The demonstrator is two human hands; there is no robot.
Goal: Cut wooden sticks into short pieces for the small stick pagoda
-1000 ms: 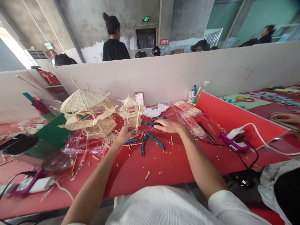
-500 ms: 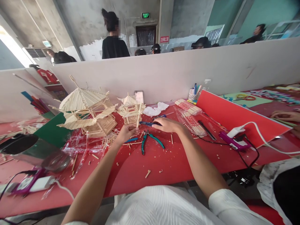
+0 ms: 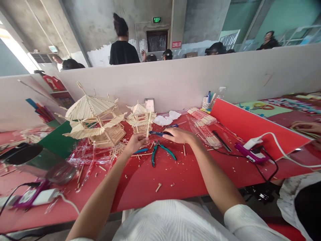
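Observation:
My left hand [image 3: 134, 143] pinches a thin wooden stick [image 3: 149, 123] that stands upright in front of a small stick pagoda [image 3: 139, 117]. My right hand [image 3: 181, 135] lies on the red table [image 3: 175, 174] with its fingers curled over a blue-handled tool [image 3: 157, 133]. Green-handled pliers [image 3: 160, 151] lie on the table between the two hands. A bigger stick pagoda [image 3: 94, 118] stands to the left.
Clear bags of sticks [image 3: 204, 125], a pen cup [image 3: 207, 102] and a purple glue gun with a cord [image 3: 250, 154] lie at the right. Another glue gun [image 3: 30, 197] and plastic wrap [image 3: 82, 157] are left. A grey partition stands behind; a co-worker's hand [image 3: 304, 126] is far right.

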